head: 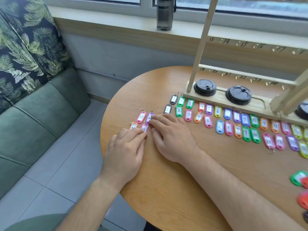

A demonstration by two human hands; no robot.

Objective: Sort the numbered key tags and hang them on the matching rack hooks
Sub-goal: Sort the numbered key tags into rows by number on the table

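Note:
Coloured numbered key tags lie in two rows on the round wooden table, running from black tags marked 1 rightward past green 10. At the table's left edge sits a small group: a pink tag 25, a purple tag, an orange tag and a pink tag 26. My left hand lies flat, fingertips touching the pink tag 26. My right hand lies flat with a fingertip on the purple tag. The wooden hook rack stands at the back right, its hooks bare.
Black cup lids rest on the rack's base. More loose tags, green and red, lie at the right edge. A dark bottle stands on the windowsill. A green sofa is close to the table's left.

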